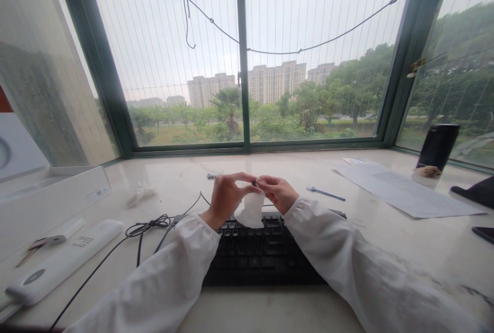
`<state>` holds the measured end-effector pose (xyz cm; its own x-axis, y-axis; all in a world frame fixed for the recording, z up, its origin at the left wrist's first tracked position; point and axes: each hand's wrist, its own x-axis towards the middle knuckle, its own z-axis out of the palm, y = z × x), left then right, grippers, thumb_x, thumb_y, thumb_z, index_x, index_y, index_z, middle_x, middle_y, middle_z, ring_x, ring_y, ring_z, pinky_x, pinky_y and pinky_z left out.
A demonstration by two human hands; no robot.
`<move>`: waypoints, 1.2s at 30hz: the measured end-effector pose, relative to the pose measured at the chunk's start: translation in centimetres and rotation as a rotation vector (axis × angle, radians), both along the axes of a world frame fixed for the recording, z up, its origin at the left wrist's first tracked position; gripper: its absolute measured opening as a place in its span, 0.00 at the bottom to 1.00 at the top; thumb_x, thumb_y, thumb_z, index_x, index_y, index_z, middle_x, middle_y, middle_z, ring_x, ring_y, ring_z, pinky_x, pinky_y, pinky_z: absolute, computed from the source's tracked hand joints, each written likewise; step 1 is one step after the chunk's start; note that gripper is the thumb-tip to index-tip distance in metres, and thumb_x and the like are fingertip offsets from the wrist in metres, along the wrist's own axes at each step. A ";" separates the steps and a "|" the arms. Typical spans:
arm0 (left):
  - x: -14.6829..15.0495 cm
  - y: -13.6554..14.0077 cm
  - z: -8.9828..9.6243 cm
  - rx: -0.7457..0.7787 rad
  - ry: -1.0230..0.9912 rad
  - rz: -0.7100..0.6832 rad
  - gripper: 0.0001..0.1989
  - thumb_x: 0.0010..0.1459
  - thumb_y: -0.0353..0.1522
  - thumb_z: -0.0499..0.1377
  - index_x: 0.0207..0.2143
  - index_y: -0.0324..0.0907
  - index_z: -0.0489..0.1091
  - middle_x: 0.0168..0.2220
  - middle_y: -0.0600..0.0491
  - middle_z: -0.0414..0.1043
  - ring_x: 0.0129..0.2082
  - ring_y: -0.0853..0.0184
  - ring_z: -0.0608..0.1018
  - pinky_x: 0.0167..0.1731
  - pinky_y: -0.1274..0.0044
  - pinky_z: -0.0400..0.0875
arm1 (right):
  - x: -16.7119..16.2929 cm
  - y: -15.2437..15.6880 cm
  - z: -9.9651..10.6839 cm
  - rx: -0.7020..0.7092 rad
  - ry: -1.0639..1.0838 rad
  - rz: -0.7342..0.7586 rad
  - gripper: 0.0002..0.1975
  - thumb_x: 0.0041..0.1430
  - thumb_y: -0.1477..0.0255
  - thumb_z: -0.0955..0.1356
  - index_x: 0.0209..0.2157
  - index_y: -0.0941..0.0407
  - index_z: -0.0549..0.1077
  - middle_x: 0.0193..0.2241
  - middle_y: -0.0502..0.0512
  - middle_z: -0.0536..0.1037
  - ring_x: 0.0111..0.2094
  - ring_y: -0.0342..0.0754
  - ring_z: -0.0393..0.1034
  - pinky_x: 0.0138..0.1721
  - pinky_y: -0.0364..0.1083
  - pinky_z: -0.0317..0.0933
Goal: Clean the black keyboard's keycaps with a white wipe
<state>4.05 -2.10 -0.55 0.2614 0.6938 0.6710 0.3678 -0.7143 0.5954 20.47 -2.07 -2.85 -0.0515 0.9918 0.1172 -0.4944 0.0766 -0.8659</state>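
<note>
Above the far side of a black keyboard (266, 262), my two hands meet. My left hand (228, 195) pinches a small black piece (254, 182), perhaps a keycap, between thumb and forefinger. The fingers of my right hand (281, 192) are closed on a thin white tissue (251, 211) at the same spot. The tissue hangs down over the upper keys. My right fingertips touch or nearly touch the black piece, and part of it is hidden by them.
On the left lie a white power strip (65, 261), a coiled black cable (148, 226), a crumpled tissue (142, 194) and an open white box (54, 189). To the right are a thin blue stick (327, 193), a printed sheet (401, 189) and a black cylinder (439, 146) by the window.
</note>
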 end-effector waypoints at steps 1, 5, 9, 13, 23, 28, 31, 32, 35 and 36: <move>0.0 0.0 0.0 0.001 0.015 0.003 0.13 0.45 0.43 0.68 0.33 0.48 0.79 0.34 0.55 0.80 0.19 0.68 0.75 0.26 0.75 0.69 | 0.1 0.1 -0.1 -0.008 0.001 -0.017 0.13 0.33 0.75 0.79 0.25 0.59 0.77 0.24 0.52 0.78 0.27 0.43 0.73 0.32 0.42 0.67; 0.0 0.1 -0.2 0.013 0.061 0.019 0.10 0.50 0.41 0.66 0.36 0.49 0.79 0.34 0.57 0.80 0.19 0.70 0.75 0.27 0.77 0.69 | 0.1 0.3 -0.1 -0.048 -0.027 -0.075 0.13 0.37 0.79 0.78 0.28 0.60 0.78 0.25 0.54 0.79 0.29 0.43 0.74 0.35 0.43 0.69; 0.0 0.1 -0.3 0.027 0.075 0.050 0.08 0.52 0.39 0.65 0.35 0.49 0.79 0.34 0.58 0.80 0.19 0.72 0.75 0.26 0.79 0.69 | 0.0 0.0 0.4 -0.079 -0.059 -0.092 0.10 0.41 0.81 0.76 0.30 0.60 0.78 0.27 0.54 0.79 0.29 0.44 0.74 0.38 0.45 0.69; 0.0 0.0 -0.1 0.014 0.048 0.066 0.09 0.52 0.40 0.65 0.34 0.47 0.78 0.30 0.58 0.80 0.15 0.74 0.72 0.24 0.79 0.69 | 0.0 0.0 0.6 -0.084 -0.044 -0.118 0.09 0.43 0.81 0.75 0.30 0.60 0.78 0.29 0.55 0.80 0.31 0.44 0.74 0.39 0.44 0.68; -0.1 -0.4 0.2 -0.026 0.002 -0.011 0.08 0.56 0.37 0.62 0.37 0.47 0.77 0.33 0.58 0.79 0.13 0.76 0.71 0.19 0.81 0.66 | 0.3 -0.4 0.8 -0.031 -0.072 0.006 0.10 0.45 0.71 0.73 0.33 0.58 0.79 0.30 0.53 0.80 0.32 0.45 0.71 0.36 0.43 0.64; -0.2 -0.3 0.2 0.022 0.000 -0.042 0.09 0.57 0.37 0.60 0.38 0.47 0.77 0.42 0.54 0.78 0.15 0.78 0.70 0.18 0.82 0.66 | 0.1 -0.9 1.1 -0.039 -0.078 0.079 0.11 0.49 0.68 0.70 0.35 0.57 0.78 0.28 0.53 0.80 0.30 0.46 0.72 0.33 0.44 0.63; -0.1 -0.1 0.0 0.022 0.006 -0.043 0.08 0.58 0.35 0.60 0.40 0.48 0.77 0.42 0.56 0.77 0.15 0.78 0.70 0.18 0.82 0.67 | 0.0 -0.9 1.2 -0.038 -0.066 0.097 0.14 0.51 0.65 0.69 0.37 0.57 0.78 0.29 0.54 0.80 0.29 0.48 0.73 0.31 0.45 0.64; -0.1 -0.1 -0.1 0.019 0.012 -0.040 0.08 0.58 0.34 0.60 0.40 0.48 0.76 0.42 0.57 0.77 0.14 0.78 0.70 0.19 0.82 0.67 | 0.0 -0.9 1.2 -0.036 -0.061 0.102 0.15 0.51 0.64 0.70 0.38 0.57 0.78 0.30 0.54 0.81 0.30 0.48 0.73 0.31 0.46 0.64; -0.1 0.0 -0.2 0.027 0.043 -0.016 0.08 0.58 0.35 0.60 0.40 0.49 0.76 0.42 0.58 0.78 0.14 0.78 0.69 0.21 0.81 0.69 | -0.1 -1.0 1.1 -0.038 -0.056 0.100 0.18 0.47 0.65 0.73 0.40 0.57 0.78 0.32 0.55 0.81 0.32 0.49 0.75 0.33 0.46 0.66; -0.1 0.0 -0.2 0.036 0.059 -0.002 0.08 0.58 0.35 0.60 0.40 0.49 0.76 0.41 0.59 0.78 0.14 0.78 0.69 0.21 0.81 0.69 | -0.2 -1.0 1.0 -0.038 -0.058 0.091 0.19 0.45 0.66 0.74 0.41 0.58 0.78 0.32 0.55 0.82 0.32 0.49 0.75 0.33 0.46 0.67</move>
<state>3.97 -2.08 -0.71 0.3024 0.6691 0.6789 0.3998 -0.7356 0.5468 20.28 -3.05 -1.81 -0.1472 0.9864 0.0733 -0.4464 -0.0001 -0.8948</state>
